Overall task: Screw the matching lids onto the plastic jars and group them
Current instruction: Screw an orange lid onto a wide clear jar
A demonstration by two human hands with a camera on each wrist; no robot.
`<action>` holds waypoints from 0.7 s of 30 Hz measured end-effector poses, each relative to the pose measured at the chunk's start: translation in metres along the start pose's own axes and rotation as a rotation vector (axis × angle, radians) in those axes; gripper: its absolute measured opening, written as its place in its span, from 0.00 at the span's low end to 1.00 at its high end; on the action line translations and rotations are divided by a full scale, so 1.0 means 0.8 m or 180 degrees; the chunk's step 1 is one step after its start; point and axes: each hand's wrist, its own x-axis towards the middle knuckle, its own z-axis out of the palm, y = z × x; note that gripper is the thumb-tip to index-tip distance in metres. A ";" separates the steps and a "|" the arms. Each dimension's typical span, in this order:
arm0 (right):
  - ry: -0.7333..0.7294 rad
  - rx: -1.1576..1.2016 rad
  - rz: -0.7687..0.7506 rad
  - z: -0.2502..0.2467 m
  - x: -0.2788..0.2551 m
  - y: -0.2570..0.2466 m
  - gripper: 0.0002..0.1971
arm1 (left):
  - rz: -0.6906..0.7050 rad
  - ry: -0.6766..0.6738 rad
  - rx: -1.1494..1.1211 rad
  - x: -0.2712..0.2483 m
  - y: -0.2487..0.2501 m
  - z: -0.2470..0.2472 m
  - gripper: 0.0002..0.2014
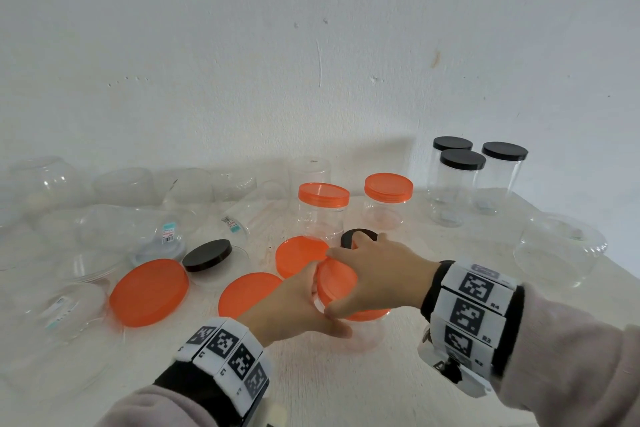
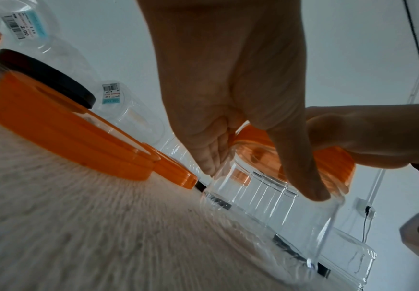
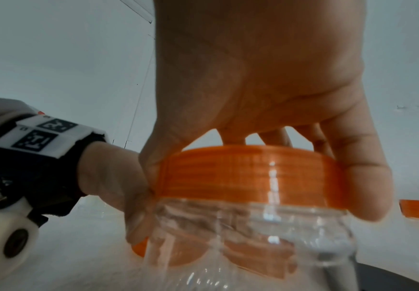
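Item: clear jar (image 1: 360, 333), upright on the table (image 1: 346, 385), under both our hands.
- Left hand (image 1: 294, 305): fingers (image 2: 210, 157) and thumb curled round the jar's shoulder, clamped on its wall just below the lid.
- Right hand (image 1: 377, 274): fingers spread over the orange lid (image 3: 248, 173), thumb (image 3: 362, 187) and fingertips clamped on its ribbed rim. The lid sits on the jar's mouth; how far it is threaded we cannot tell.
- Beyond the right fingertips: a loose black lid (image 1: 360, 236), partly hidden.
- Beyond our left fingers: three loose orange lids (image 1: 149, 291) and another black lid (image 1: 207, 255) among uncapped clear jars (image 1: 131, 229).
- Farther past the fingertips: two orange-capped jars (image 1: 323, 211); off to the right of them, three black-capped jars (image 1: 462, 184) standing close together.
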 end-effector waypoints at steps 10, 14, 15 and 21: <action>0.0273 -0.0078 0.0340 0.013 -0.001 -0.010 0.43 | -0.0070 0.0079 0.0183 -0.001 0.004 0.001 0.53; 0.0317 -0.0104 0.0512 0.014 0.000 -0.017 0.43 | -0.0098 0.0116 0.0302 -0.002 0.005 0.001 0.54; 0.0310 -0.0120 0.0529 0.014 0.000 -0.018 0.43 | -0.0112 0.0117 0.0322 -0.002 0.005 0.001 0.55; -0.0404 0.0294 0.0137 -0.006 0.000 0.002 0.44 | -0.0103 -0.0054 0.0059 -0.002 0.005 0.002 0.56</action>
